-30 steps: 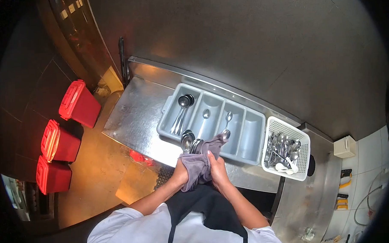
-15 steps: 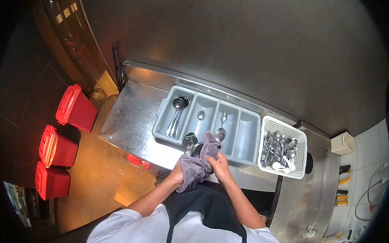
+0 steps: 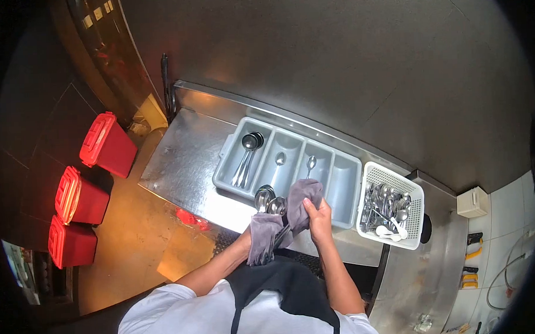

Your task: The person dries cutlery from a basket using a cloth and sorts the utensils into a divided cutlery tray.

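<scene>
While L hand (image 3: 244,243) holds spoons (image 3: 264,200), R hand (image 3: 320,220) grips cloth (image 3: 301,200) (grey-purple, btw).

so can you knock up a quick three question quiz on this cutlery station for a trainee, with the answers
1. Count: how many compartments does the grey tray have?
2. Multiple choice: counted from the left of the picture, which compartment holds the bunch of round-bowled spoons?
a) first
b) second
c) fourth
3. Fill the gap: the right hand grips a purple-grey ____.

Key: 1 four; 2 a; 3 cloth.
</scene>
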### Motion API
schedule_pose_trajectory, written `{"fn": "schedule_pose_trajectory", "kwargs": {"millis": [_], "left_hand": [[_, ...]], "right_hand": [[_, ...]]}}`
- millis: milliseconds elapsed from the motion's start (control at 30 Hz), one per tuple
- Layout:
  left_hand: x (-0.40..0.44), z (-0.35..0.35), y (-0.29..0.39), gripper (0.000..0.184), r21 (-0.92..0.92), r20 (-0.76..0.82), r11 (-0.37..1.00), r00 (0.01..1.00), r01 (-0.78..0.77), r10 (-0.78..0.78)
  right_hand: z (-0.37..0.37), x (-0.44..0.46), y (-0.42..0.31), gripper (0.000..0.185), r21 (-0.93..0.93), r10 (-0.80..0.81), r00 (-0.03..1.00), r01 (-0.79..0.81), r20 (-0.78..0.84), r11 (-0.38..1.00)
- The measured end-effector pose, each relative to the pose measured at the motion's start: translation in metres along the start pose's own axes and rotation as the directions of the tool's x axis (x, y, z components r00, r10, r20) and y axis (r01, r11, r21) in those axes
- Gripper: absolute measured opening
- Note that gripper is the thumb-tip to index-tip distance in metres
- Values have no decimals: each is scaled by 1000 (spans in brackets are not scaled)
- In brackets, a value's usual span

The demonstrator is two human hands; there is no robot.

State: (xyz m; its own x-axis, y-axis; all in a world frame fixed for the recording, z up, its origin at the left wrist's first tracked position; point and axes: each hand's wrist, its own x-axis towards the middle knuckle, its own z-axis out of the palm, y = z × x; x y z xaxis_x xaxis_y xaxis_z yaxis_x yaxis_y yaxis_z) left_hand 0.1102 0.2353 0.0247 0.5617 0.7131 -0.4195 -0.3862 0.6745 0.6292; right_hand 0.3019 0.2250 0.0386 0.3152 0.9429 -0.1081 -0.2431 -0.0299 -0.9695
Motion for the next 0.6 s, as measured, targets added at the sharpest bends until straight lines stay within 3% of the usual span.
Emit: {"fn": "schedule_pose_trajectory", "kwargs": {"millis": [100,233,367,467,600], "left_hand": [[15,-21,-23,12,18,31,999,999,-40,39],[8,-21,-9,14,136,109,991,994,10,-25],[5,-14,-6,14,167,114,986,993,23,-43],[1,-11,-2,12,106,118,994,992,26,-39],[-3,-17,-4,12,39,125,999,992,23,-27]], "right_hand": [[2,-6,-5,22,-69,-41,997,45,64,997],[8,-5,-34,22,36,-34,997,31,64,999],[20,-3,-23,21,-83,83,995,-78,50,994],[21,0,4,19,-140,64,996,-54,69,989],[17,1,2,22,-359,-122,991,131,49,924]]}}
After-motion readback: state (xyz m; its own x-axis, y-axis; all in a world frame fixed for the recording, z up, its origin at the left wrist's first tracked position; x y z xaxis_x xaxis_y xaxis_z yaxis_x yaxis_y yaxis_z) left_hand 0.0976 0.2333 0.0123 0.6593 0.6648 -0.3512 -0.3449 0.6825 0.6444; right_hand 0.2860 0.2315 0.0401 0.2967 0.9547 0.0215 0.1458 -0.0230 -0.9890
